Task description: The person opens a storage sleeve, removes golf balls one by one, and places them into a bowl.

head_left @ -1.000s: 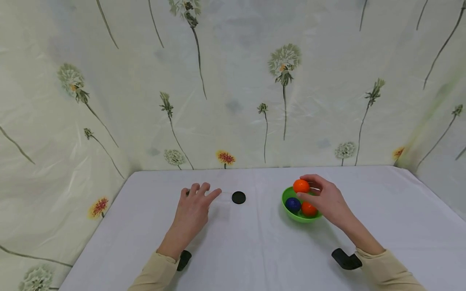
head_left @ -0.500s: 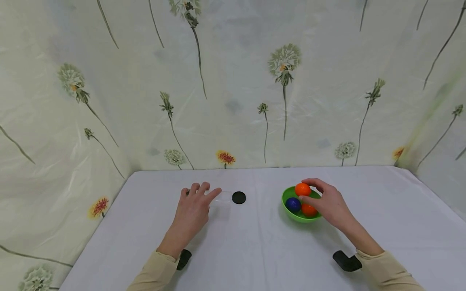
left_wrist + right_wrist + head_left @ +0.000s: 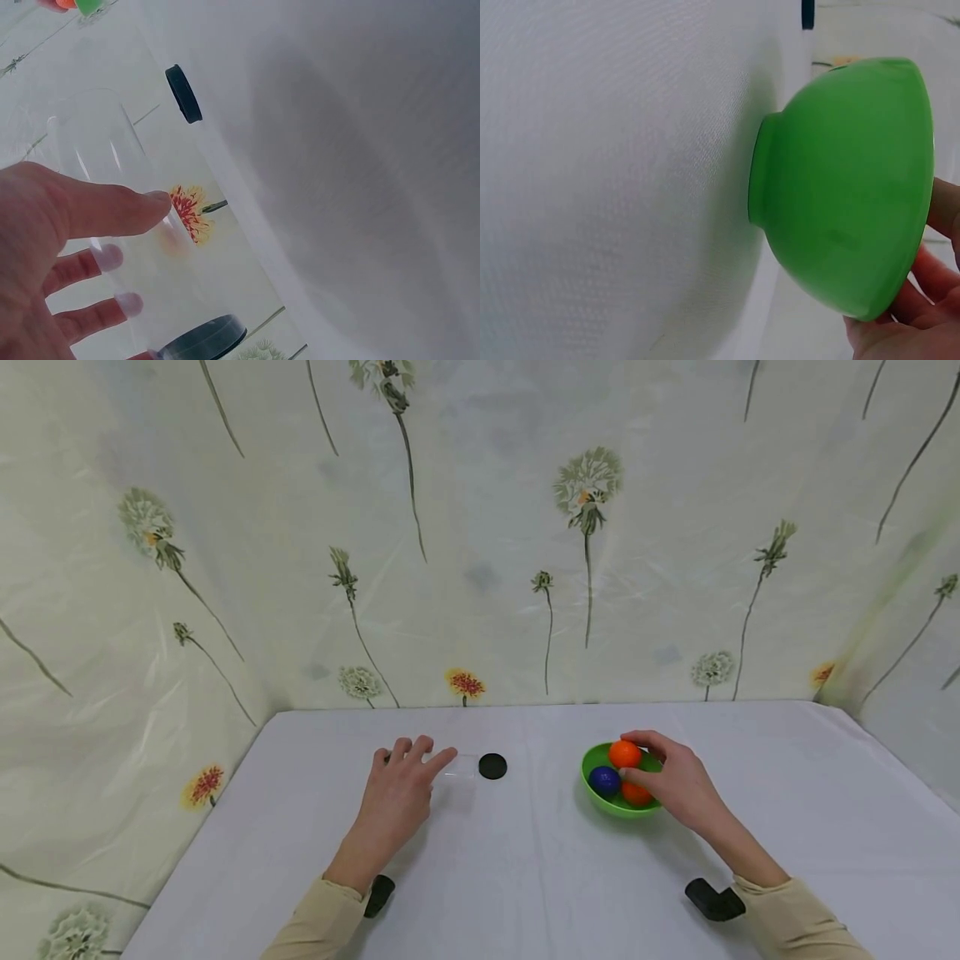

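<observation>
My left hand (image 3: 401, 785) grips a clear cylindrical container (image 3: 112, 165) with a dark cap (image 3: 206, 337) at one end. It lies sideways, its clear end pointing right. My right hand (image 3: 678, 777) is at the green bowl (image 3: 617, 810), thumb and fingers around an orange ball (image 3: 625, 754) at the bowl's far side. A dark blue ball (image 3: 604, 782) and another orange ball (image 3: 636, 793), partly behind the thumb, lie in the bowl. In the right wrist view, the bowl's wall (image 3: 847, 187) hides the balls, and fingers (image 3: 934, 277) show past the rim.
A black round lid (image 3: 492, 766) lies flat on the white-covered table (image 3: 525, 877), between the container and the bowl. Behind the table's far edge hangs a flower-patterned sheet (image 3: 480, 635). Black wrist devices (image 3: 714, 900) sit under both sleeves.
My right hand has lowered the orange ball slightly down into the bowl and a little to the right. My left hand and the container have stayed in place.
</observation>
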`<state>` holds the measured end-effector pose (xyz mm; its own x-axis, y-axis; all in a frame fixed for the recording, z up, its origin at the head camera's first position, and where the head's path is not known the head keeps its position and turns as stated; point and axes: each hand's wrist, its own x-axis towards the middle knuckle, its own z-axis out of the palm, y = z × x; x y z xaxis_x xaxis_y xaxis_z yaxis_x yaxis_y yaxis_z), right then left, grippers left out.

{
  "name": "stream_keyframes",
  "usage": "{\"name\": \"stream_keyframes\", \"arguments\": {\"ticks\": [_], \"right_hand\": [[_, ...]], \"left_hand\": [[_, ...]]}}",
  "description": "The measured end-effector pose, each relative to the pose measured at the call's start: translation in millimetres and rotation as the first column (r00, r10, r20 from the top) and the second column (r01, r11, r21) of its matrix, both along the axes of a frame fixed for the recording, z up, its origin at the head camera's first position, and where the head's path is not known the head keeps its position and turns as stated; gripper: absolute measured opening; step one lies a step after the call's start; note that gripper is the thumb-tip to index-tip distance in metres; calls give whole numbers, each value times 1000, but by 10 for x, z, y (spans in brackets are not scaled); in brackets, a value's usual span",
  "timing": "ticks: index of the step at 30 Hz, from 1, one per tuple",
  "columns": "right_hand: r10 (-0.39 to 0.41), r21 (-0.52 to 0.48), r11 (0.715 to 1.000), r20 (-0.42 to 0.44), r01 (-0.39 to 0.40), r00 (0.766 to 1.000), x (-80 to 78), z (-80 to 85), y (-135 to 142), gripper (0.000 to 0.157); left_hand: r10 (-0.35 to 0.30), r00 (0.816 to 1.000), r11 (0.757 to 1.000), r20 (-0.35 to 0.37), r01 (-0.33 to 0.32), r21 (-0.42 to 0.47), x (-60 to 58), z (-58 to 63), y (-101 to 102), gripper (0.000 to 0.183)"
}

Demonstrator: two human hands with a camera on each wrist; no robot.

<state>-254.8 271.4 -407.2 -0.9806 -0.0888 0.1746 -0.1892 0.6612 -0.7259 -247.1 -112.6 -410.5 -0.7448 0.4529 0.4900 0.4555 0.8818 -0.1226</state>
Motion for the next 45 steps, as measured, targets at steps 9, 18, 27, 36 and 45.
{"name": "stream_keyframes", "arguments": {"ticks": [9, 18, 27, 36, 45], "right_hand": [[13, -15, 1000, 8, -13, 1000, 25, 21, 9, 42], [19, -38, 999, 5, -19, 1000, 48, 55, 17, 42], [41, -78, 996, -27, -43, 999, 73, 99, -5, 43], [59, -127, 990, -15, -61, 998, 129, 148, -104, 48], [80, -157, 984, -30, -84, 996, 141, 154, -192, 46]], "left_hand": [[7, 1000, 1000, 0, -7, -1, 12, -2, 7, 57], [4, 1000, 1000, 13, -4, 4, 15, 8, 9, 57], [-8, 1000, 1000, -1, 8, 1, 7, 18, -9, 57], [-10, 1000, 1000, 18, 10, 2, 4, 36, 12, 59], [-60, 994, 991, 97, 47, 129, -4, 29, 18, 64]]}}
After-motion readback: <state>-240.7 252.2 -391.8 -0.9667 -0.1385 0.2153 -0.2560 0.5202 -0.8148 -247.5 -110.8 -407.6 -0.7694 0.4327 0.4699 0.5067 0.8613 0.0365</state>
